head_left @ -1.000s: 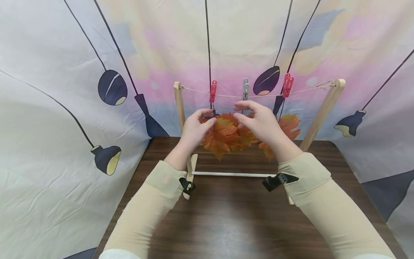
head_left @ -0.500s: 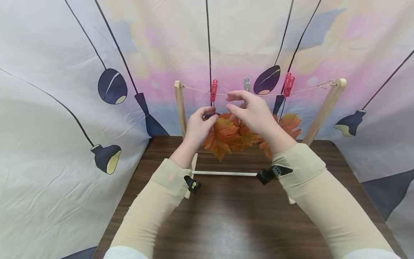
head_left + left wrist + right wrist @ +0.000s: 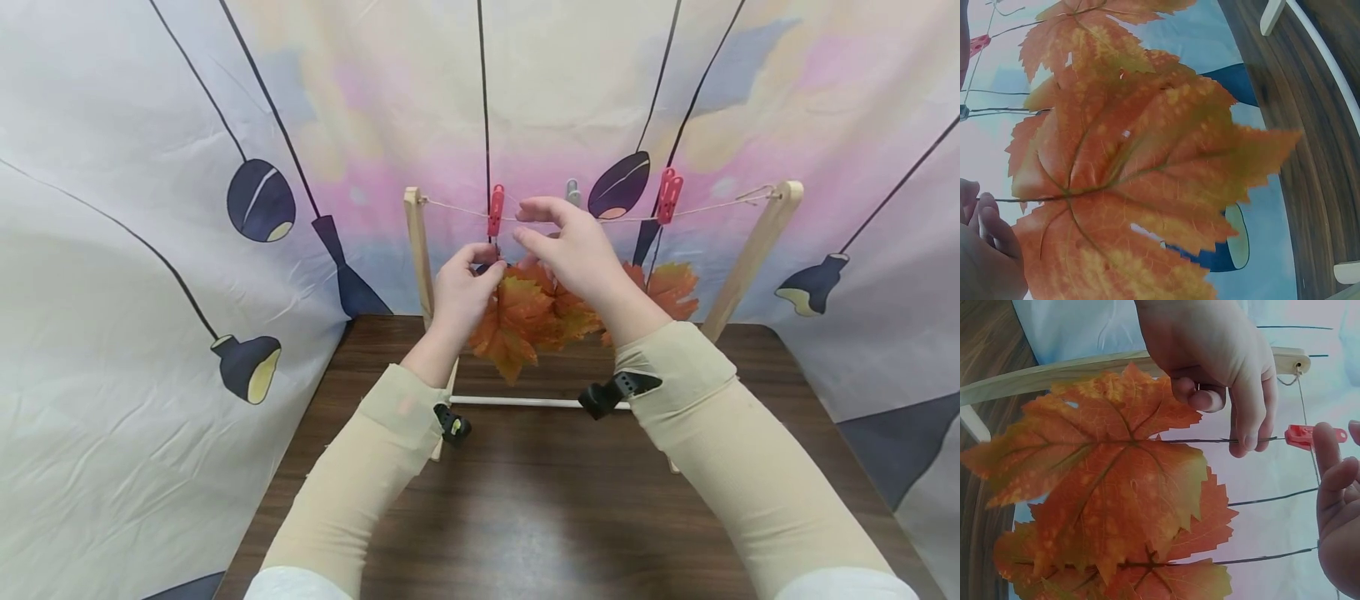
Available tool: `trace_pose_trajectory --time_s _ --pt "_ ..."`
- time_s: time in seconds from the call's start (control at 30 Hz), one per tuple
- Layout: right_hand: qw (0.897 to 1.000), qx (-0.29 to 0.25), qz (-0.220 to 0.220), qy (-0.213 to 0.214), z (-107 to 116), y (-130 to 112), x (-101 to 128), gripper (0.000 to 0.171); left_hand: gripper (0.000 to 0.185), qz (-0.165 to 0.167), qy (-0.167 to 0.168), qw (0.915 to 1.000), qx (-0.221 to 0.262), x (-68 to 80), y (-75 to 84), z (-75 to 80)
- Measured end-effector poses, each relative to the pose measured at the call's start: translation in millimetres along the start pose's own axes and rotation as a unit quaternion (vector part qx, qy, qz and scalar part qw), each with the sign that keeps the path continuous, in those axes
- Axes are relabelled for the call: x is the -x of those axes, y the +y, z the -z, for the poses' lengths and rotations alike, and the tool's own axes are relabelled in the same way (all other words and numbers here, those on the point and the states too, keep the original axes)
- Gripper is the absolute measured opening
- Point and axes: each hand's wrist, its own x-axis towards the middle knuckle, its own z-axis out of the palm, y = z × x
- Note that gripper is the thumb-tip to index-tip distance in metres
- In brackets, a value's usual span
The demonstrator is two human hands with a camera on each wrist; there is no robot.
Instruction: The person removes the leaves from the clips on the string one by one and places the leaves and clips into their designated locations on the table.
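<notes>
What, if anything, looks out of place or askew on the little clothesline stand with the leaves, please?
The right post of the wooden stand leans outward, while the left post stands nearly upright, so the string sags between them. The right-hand red peg sits tilted on it. The leaves look whole, and nothing is spilled.

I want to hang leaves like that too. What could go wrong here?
The left hand pinches only the thin stem of the leaf, so it might slip out and drop. The right hand is close to the string and red clip; a bump could shake the wooden frame.
</notes>
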Motion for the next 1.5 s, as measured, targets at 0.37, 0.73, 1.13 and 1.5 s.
trace_pose_trajectory --time_s 0.37,0.73,1.13,1.5 --pt "1.000 -0.013 -0.011 -0.012 -2.7 -2.7 -5.9 0.047 0.020 0.017 -0.018 0.9988 0.042 1.6 -3.3 -0.9" --pt "1.000 -0.011 -0.017 -0.004 -11.5 -10.5 -17.9 0.050 0.019 0.023 -0.027 0.9984 0.045 3.4 -6.5 4.2" --pt "0.997 -0.063 -0.050 0.020 -18.1 -14.4 -27.6 0.046 0.020 0.019 -0.033 0.9988 0.032 1.6 -10.4 7.2" --pt "0.996 -0.065 -0.052 0.028 -23.7 -18.2 -32.9 0.041 0.021 0.012 -0.043 0.9987 0.026 1.0 -7.2 12.0"
